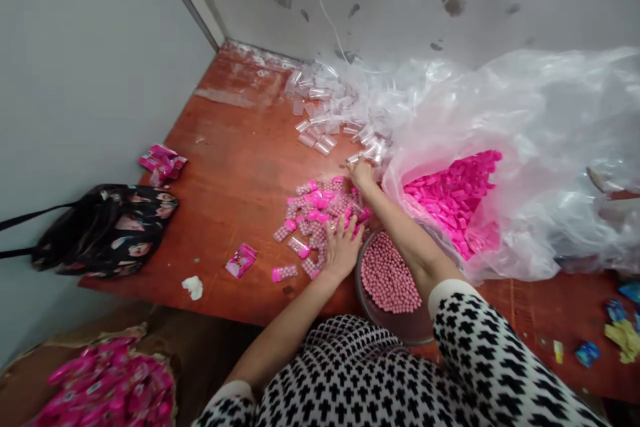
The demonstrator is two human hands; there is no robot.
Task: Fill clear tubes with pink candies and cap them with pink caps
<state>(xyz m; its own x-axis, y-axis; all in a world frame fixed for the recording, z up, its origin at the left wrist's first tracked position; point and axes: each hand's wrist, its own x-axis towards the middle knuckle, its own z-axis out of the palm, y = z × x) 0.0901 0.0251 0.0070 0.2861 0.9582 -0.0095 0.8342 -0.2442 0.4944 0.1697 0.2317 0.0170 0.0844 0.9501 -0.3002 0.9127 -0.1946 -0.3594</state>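
Observation:
My left hand (343,250) lies with fingers spread on a heap of small clear bottles (317,213) with bright pink caps, filled with pink beads. At the near edge of the pile of clear, uncapped plastic tubes (326,141), my right hand (362,173) has its fingers curled round one tube; the fingertips are partly hidden. Under my right forearm stands a round bowl (367,310) holding many pink beads (390,273). To the right of that forearm, loose pink plastic caps (450,193) fill an open clear plastic bag (530,213).
At the left table edge lie a black flowered bag (135,230) and a pink packet (163,161). A flat pink packet (241,260) and a white scrap (193,287) sit nearer me. Below left, an open sack (110,387) holds pink packets. Blue wrappers (587,353) lie far right.

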